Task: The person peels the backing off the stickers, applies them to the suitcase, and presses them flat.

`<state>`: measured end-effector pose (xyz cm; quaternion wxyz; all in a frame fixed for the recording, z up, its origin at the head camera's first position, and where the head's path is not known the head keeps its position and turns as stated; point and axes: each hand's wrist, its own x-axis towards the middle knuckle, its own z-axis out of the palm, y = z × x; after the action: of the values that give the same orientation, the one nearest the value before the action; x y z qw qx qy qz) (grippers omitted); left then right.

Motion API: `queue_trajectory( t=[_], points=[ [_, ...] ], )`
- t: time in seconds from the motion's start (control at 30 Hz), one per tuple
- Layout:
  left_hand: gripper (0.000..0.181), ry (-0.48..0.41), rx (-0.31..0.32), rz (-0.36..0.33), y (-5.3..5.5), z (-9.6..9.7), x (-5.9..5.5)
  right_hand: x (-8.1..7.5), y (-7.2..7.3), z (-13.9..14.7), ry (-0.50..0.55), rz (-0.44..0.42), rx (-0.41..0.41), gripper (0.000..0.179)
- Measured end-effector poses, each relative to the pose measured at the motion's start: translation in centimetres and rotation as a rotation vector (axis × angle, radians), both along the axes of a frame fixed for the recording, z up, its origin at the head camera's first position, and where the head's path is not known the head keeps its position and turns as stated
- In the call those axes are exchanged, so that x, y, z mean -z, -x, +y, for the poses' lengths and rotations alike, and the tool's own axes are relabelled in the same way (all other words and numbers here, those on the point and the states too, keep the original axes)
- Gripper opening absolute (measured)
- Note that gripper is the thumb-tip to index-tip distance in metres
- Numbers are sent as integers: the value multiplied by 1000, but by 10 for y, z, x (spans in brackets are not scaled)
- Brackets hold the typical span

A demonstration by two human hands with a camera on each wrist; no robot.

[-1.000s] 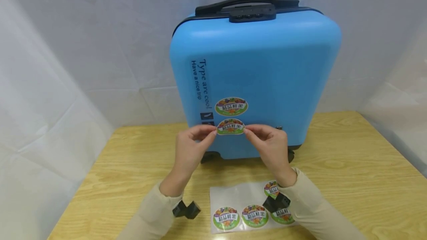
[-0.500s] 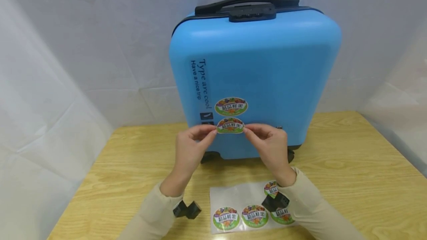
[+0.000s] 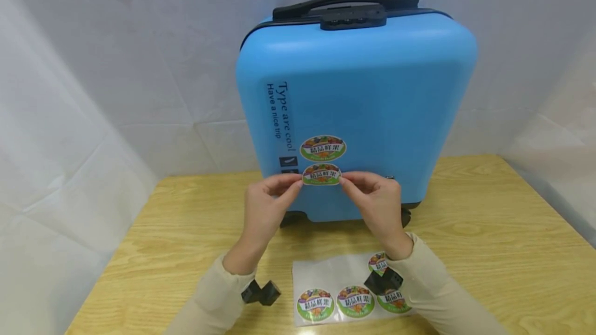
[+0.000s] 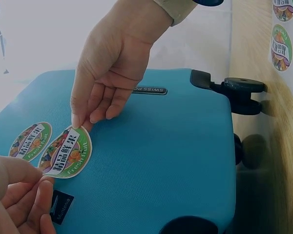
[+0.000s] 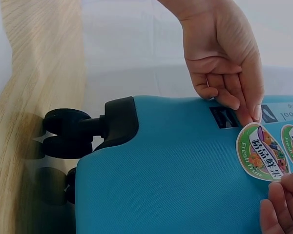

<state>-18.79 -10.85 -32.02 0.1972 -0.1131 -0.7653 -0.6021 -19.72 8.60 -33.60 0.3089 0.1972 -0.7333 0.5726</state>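
Observation:
Between my two hands, an oval fruit sticker [image 3: 322,174] is held by its side edges in front of a blue suitcase [image 3: 372,112]. My left hand [image 3: 270,206] pinches its left edge with thumb and forefinger; my right hand [image 3: 377,206] pinches the right edge. Just above it, a matching sticker [image 3: 323,148] lies flat on the suitcase. In the left wrist view the held sticker [image 4: 67,152] sits close beside the stuck one [image 4: 31,141]. Whether its back touches the shell cannot be told.
The suitcase stands upright on a wooden table [image 3: 195,231], a white cloth [image 3: 139,66] behind it. A sticker sheet [image 3: 342,273] with several stickers lies near the front edge, partly under my right sleeve. Black wheels [image 5: 68,131] show at the suitcase's base.
The held sticker has risen slightly toward the stuck one above it, and its lower edge looks a little less bent. Both hands keep their pinch and have barely moved.

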Motion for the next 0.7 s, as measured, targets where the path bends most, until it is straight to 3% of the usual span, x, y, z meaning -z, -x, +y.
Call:
queue_trajectory(
  t=[0.33, 0.7],
  points=[
    [10, 35, -19, 38, -1, 2, -2, 0, 0, 0, -20, 21, 22, 9],
    [6, 286, -170, 277, 0, 7, -2, 0, 1, 1, -49, 62, 36, 9]
  ],
)
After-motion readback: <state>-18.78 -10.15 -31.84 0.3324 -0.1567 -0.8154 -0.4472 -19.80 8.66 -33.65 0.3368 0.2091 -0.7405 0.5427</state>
